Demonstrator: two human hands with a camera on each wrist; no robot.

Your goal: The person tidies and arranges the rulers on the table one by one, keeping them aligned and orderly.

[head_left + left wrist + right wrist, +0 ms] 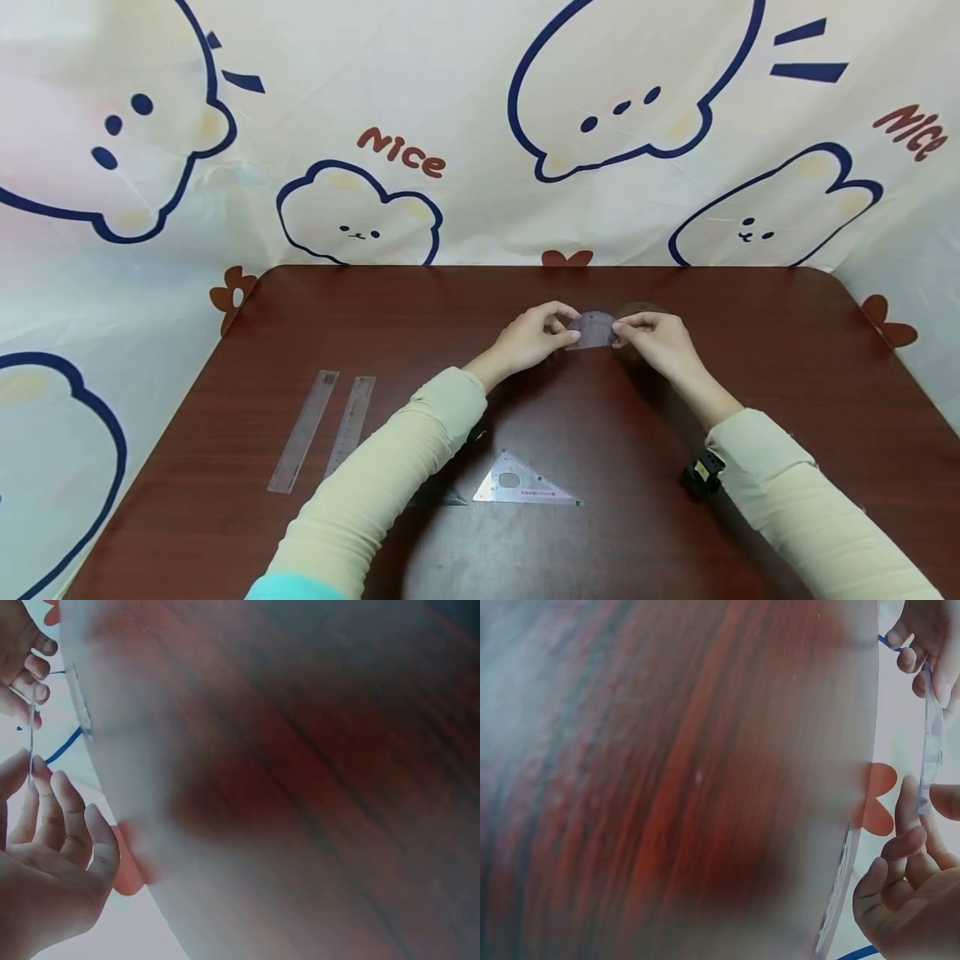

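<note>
Both hands hold up a clear semicircular protractor (595, 330) above the far part of the table. My left hand (534, 337) pinches its left end between thumb and fingers. At its right end, the thumb and index finger of my right hand (662, 343) pinch it. The right wrist view shows the protractor (932, 742) nearly edge-on between the two hands, the right hand (915, 889) below. In the left wrist view it is a thin line above the left hand (56, 859). Behind the right hand lies a rounded clear piece (643, 307), mostly hidden.
Two clear rulers (303, 433) (352, 421) lie side by side on the brown table (225, 500) at left. A clear set square (528, 483) lies near the front middle. Beside it, another clear piece (446, 497) is partly covered by the left sleeve. Printed cloth (480, 167) hangs behind.
</note>
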